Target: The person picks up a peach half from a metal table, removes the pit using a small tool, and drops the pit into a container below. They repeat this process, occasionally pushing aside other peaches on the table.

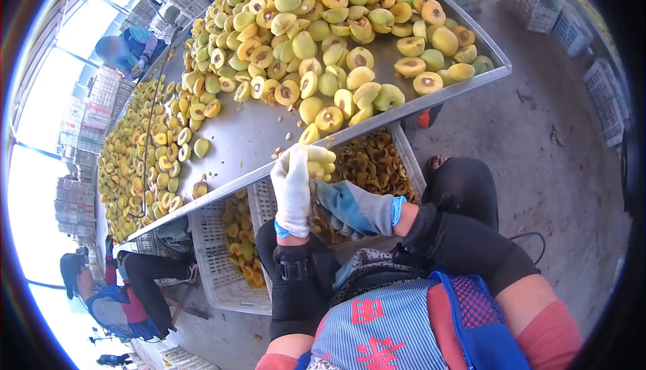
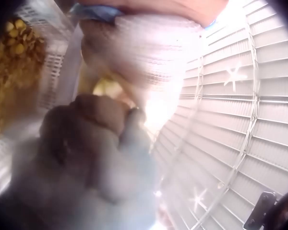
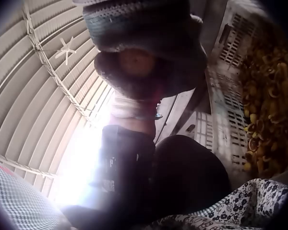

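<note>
My left hand (image 1: 293, 185), in a white knitted glove, is raised at the metal table's near edge. Its bent fingers hold a yellow apricot (image 2: 108, 88), mostly hidden between the hands in the left wrist view. Close below is my right hand (image 1: 353, 205), in a blue-grey glove with its fingers curled in toward the left hand. I cannot tell what those fingers hold. In the right wrist view a glove (image 3: 144, 28) fills the top, dark and shaded. Halved and whole yellow-green apricots (image 1: 303, 44) are heaped on the table (image 1: 232, 131), some halves showing brown stones.
Below the table edge, a plastic crate (image 1: 410, 158) of brownish apricot pieces stands by my knees. Another crate (image 1: 212, 255) holds yellow pieces. A seated person (image 1: 124, 303) is at lower left; another person (image 1: 128, 50) works across the table. Stacked crates (image 1: 531, 0) line the far right.
</note>
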Action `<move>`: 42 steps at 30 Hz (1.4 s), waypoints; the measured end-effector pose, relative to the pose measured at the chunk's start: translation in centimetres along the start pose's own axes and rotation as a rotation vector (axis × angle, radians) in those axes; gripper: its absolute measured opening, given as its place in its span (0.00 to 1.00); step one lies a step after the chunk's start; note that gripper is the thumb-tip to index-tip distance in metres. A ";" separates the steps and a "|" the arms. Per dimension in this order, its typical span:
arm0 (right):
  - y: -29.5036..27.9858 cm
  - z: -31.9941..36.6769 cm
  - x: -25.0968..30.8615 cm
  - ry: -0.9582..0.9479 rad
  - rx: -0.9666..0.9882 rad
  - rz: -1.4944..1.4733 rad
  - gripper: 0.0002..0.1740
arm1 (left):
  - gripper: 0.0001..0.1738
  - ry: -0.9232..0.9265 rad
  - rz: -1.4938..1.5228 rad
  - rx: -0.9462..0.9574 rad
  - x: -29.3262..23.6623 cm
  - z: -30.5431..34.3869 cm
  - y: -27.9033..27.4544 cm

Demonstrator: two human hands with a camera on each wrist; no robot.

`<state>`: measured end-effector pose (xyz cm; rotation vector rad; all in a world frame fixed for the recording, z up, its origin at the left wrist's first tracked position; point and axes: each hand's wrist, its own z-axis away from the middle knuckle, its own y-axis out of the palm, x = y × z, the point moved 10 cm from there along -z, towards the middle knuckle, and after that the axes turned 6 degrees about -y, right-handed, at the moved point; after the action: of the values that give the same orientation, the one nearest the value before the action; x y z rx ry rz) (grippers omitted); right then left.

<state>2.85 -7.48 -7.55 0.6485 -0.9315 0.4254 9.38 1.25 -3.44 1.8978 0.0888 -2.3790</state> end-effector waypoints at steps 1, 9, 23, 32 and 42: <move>0.2 0.1 -0.2 0.014 0.018 -0.015 0.42 | 0.24 -0.022 -0.009 0.024 0.2 0.0 0.1; 1.4 -0.7 -2.0 0.086 0.118 -0.193 0.41 | 0.27 -0.041 0.074 -0.080 0.9 0.7 -0.9; 1.6 0.1 -1.9 0.095 0.150 -0.165 0.34 | 0.29 -0.106 -0.044 0.058 0.2 1.3 -0.9; 2.8 0.0 -2.2 0.099 0.079 -0.406 0.36 | 0.26 0.045 0.209 -0.158 1.4 1.5 -1.9; 1.0 -0.5 -2.1 0.080 -0.029 -0.171 0.38 | 0.26 -0.045 0.171 -0.104 2.5 1.0 -1.1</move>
<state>1.42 -6.52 -9.17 0.6747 -0.7980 0.2827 7.77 2.18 -5.65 1.7307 0.0442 -2.2574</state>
